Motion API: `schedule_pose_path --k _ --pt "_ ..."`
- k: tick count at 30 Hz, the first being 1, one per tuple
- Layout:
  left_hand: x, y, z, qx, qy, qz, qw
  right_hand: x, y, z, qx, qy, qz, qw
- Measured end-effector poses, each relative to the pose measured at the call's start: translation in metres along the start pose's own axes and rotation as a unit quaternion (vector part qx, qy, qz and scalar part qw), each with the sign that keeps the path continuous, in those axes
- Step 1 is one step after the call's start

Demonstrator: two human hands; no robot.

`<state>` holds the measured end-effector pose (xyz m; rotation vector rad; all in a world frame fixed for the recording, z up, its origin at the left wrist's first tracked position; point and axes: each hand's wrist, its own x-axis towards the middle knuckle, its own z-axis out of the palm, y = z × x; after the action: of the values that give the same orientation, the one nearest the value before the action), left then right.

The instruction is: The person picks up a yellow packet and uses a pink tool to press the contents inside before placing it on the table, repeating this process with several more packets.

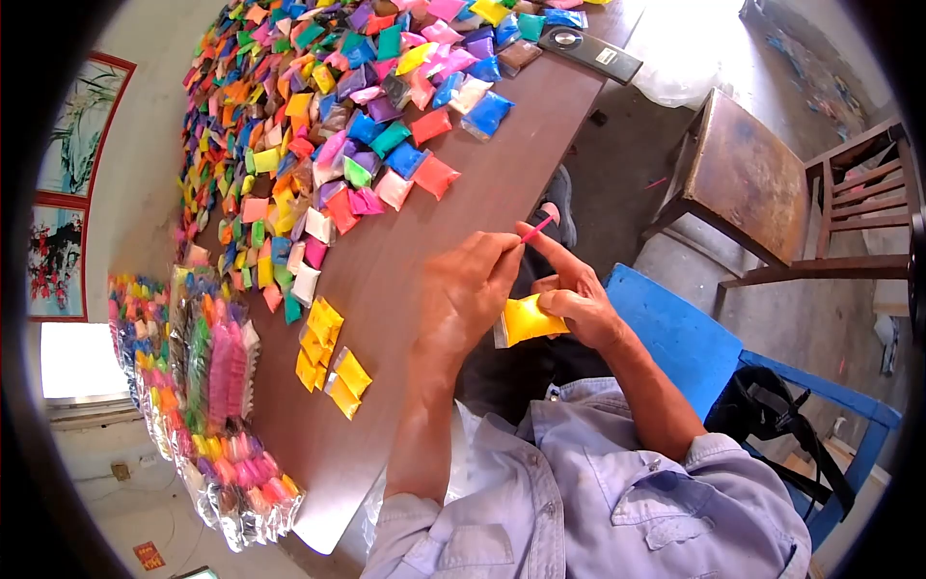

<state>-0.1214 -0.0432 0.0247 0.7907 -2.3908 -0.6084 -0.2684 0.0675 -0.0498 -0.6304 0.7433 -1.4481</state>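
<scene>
Head camera: I see right hand (590,307) clamp yellow packet (529,320), apparently leaving index finger (558,253) free; left hand (465,288) pinches pink stick (537,230).

I see yellow packet (537,319), small, puffy, shiny, with see-through end pointing left. Sits up off table, held in my right hand (584,294). Thin pink stick (536,230) tilts up and right above it, low end in fingertips of my left hand (494,253). More yellow packets (322,333) lie on table (386,289), some in little heap, some just beside.
</scene>
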Motion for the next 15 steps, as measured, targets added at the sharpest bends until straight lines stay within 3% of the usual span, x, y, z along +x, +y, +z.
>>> schedule_pose_path --k 3,6,13,15 --pt "-0.003 -0.013 -0.004 0.102 0.025 0.008 0.994 0.0 -0.002 0.004 0.03 -0.029 0.008 0.999" --pt "-0.007 -0.025 -0.012 0.062 0.093 -0.047 0.993 0.0 -0.005 0.012 0.085 -0.053 0.02 0.995" --pt "-0.023 -0.012 -0.008 0.089 0.034 0.022 0.995 0.003 0.001 0.019 0.151 -0.054 0.045 0.986" --pt "-0.025 -0.027 -0.004 0.117 0.061 0.011 0.991 0.002 0.004 0.018 0.137 -0.049 0.038 0.989"
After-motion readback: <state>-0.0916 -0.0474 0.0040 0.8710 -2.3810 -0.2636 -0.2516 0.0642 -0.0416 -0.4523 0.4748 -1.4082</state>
